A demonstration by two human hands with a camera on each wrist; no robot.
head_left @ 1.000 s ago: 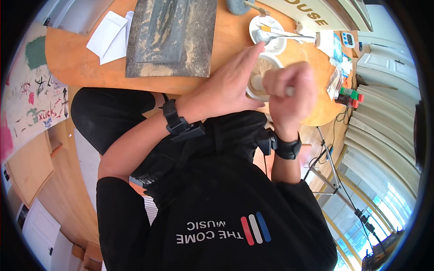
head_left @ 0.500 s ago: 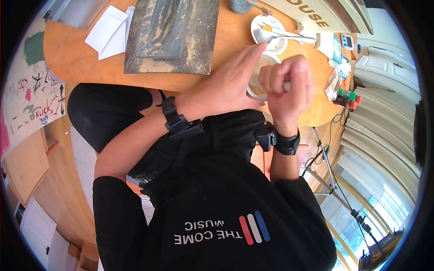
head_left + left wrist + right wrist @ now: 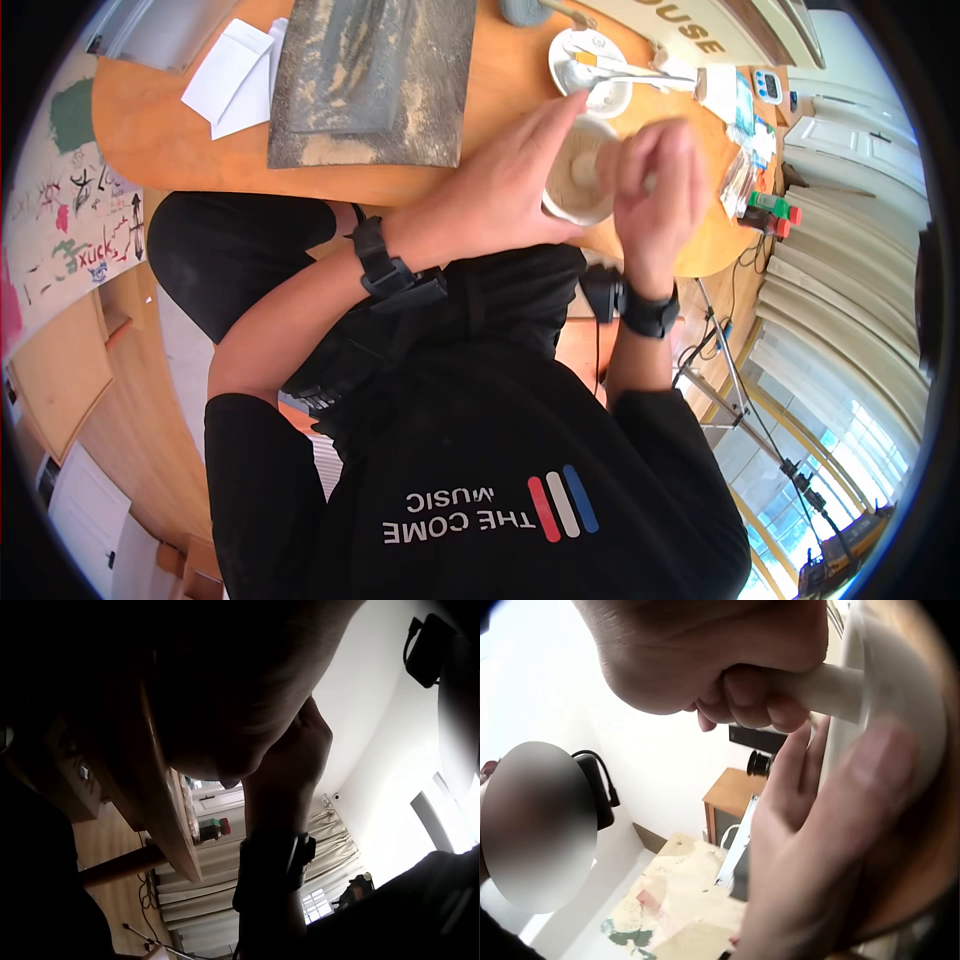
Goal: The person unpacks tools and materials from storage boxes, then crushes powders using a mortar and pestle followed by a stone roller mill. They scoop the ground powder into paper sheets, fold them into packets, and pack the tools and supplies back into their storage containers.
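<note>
A white mortar (image 3: pixel 580 219) stands near the table's front edge with pale tan powder (image 3: pixel 562 180) inside. My left hand (image 3: pixel 490 195) holds it from the left, thumb and fingers spread around its sides; in the right wrist view that thumb lies over the rim. My right hand (image 3: pixel 655 190) grips a white pestle (image 3: pixel 836 692) in its fist, and the pestle's rounded end rests in the bowl among the powder. The left wrist view is dark and shows mostly the hands' outlines.
Beyond the mortar, a white dish (image 3: pixel 560 60) carries a metal spoon (image 3: pixel 580 76) and a brush. A dark, tan-streaked slab (image 3: pixel 365 80) lies to the left beside white papers (image 3: pixel 235 75). A lettered box (image 3: pixel 670 28), green-labelled bottle (image 3: pixel 768 205) and small timer (image 3: pixel 767 87) stand rightward.
My right fist has swung slightly rightward, and the pestle's end has shifted within the mortar. More of the bowl shows now. The left hand keeps its hold around the mortar.
</note>
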